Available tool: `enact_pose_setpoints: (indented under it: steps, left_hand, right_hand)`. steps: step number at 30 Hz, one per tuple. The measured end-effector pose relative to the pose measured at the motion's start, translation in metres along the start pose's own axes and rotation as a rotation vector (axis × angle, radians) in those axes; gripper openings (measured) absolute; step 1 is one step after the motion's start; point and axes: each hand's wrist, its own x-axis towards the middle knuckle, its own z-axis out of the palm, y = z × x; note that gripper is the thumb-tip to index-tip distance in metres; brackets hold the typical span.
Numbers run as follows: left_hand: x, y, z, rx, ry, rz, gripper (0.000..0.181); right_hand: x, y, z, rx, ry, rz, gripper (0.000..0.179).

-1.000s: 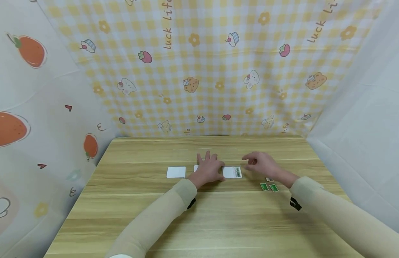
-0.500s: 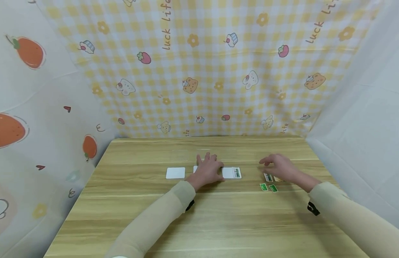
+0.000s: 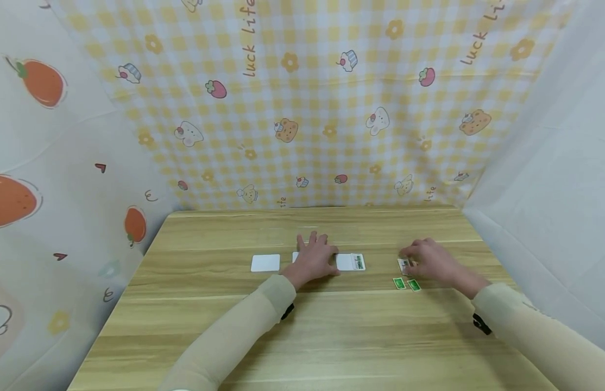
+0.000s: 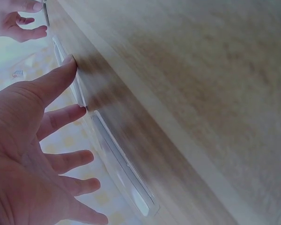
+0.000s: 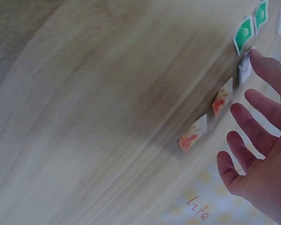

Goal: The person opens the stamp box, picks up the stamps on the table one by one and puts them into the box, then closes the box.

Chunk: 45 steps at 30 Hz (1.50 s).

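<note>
My left hand [image 3: 313,263] lies over the middle white card [image 3: 295,257], its fingers spread and partly covering it. Its thumb and index finger touch the left corners of the right white card [image 3: 344,262], which bears a small green-and-white stamp [image 3: 358,262] at its right end. Over a pale stamp [image 3: 403,265] is my right hand [image 3: 433,264]. In the right wrist view its thumb reaches that pale stamp [image 5: 245,68], while the other fingers are loosely bent and apart. Two green stamps [image 3: 399,283] lie just in front.
A third white card [image 3: 265,263] lies at the left on the wooden table [image 3: 302,336]. Two orange-red stamps [image 5: 193,135] show beside the right hand in the right wrist view. A checked curtain [image 3: 322,152] hangs behind the table.
My right hand has moved right from beside the stamped card, then lowered over the pale stamp. The left hand stays in place at the cards.
</note>
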Motion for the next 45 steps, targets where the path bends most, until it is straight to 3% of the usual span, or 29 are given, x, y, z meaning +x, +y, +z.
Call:
enact_pose_setpoints:
  steps: [19,26,38,45]
  left_hand:
    - [-0.003,0.001,-0.004,-0.007,-0.01,-0.011,0.06]
    - [-0.003,0.001,-0.002,0.0,-0.002,-0.011,0.058]
    - [-0.002,0.001,-0.001,-0.004,0.003,-0.014,0.058]
    - [-0.003,0.003,-0.003,0.001,0.001,-0.009,0.058]
  right_hand:
    - [0.006,-0.002,-0.001,-0.006,-0.032,0.03,0.043]
    - [0.009,-0.004,-0.003,0.008,-0.059,-0.003,0.043]
    - [0.015,0.0,0.001,0.109,-0.079,0.075,0.037]
    - [0.014,0.0,0.001,0.168,-0.08,0.074,0.044]
